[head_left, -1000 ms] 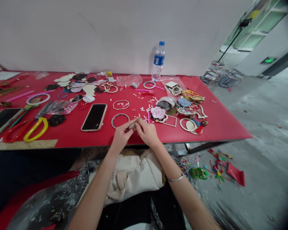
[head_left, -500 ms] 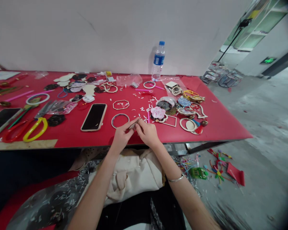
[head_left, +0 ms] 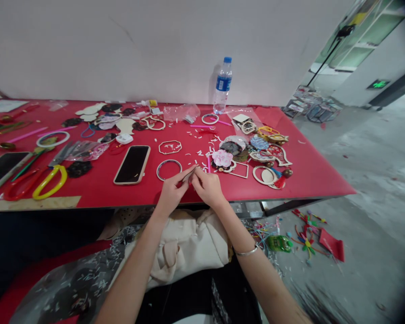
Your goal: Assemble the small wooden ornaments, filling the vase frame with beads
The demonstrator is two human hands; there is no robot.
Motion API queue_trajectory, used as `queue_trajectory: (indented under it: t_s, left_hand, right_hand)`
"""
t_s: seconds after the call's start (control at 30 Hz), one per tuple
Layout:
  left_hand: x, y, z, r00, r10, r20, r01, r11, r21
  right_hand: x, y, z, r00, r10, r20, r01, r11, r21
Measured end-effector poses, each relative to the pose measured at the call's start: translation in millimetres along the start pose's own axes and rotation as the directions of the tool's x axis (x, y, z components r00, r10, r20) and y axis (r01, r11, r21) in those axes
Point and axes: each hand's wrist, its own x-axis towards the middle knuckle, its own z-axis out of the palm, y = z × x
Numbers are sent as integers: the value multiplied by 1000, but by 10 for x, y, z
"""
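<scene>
Both of my hands meet over the front edge of the red table. Between my left hand and my right hand is a small thin greyish piece, mostly hidden by the fingers. Each hand pinches it, closed. Just behind my left hand lies a round ring with a patterned rim. A pink flower-shaped piece and a rectangular pale frame lie beyond my right hand. White scraps and a pink stick are scattered close to my fingertips.
A phone lies left of my hands, with yellow-handled scissors further left. A water bottle stands by the wall. Decorated pieces are heaped at right, near a red tassel. A cream bag rests on my lap.
My hands stay in the same place, and the fingers shift slightly on the small piece. The table items have not moved.
</scene>
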Motion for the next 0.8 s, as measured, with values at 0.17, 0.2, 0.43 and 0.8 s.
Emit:
queue_trajectory:
  t_s: [0.17,0.2,0.43,0.8]
  left_hand:
    - [4,-12,-2,1000,7,-4,-7,1000,0]
    - [4,-15,-4,1000,4,-5,-4,1000,5]
    - [3,-10,3,1000,-5,-4,5,1000,-3]
    - [-1,-19,0,1000,-16,-4,16,1000,4]
  right_hand:
    - [-1,-17,-30,1000,-13,8,13,1000,11]
    - [-1,-18,-31,1000,-17,4,17,1000,11]
    - [-3,-6,-4,999,-23,-28,23,1000,2]
    - [-9,-17,-23,999,-32,-29,32,999,-1]
